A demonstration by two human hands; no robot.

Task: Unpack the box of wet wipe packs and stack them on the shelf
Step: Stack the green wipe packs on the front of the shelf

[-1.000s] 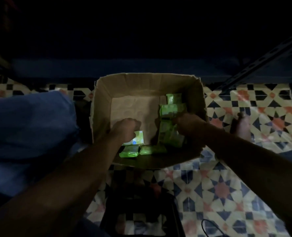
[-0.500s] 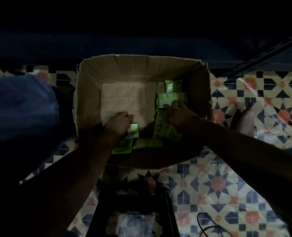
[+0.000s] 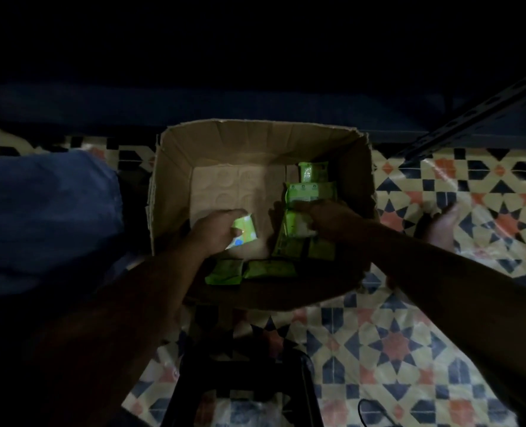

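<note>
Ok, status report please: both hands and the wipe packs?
Left hand holds one pack. Right hand grips the row of packs inside the box. Nothing blocks.

Patterned tile floor [image 3: 394, 343] carries open cardboard box [image 3: 255, 140], dark stool-like frame [image 3: 240, 386] near camera, blue fabric [image 3: 40, 211] at left.

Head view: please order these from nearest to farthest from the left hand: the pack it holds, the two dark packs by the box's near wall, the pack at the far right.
1. Pack it holds, in the left hand.
2. Two dark packs, just below it.
3. Far-right pack, beyond the right hand.
</note>
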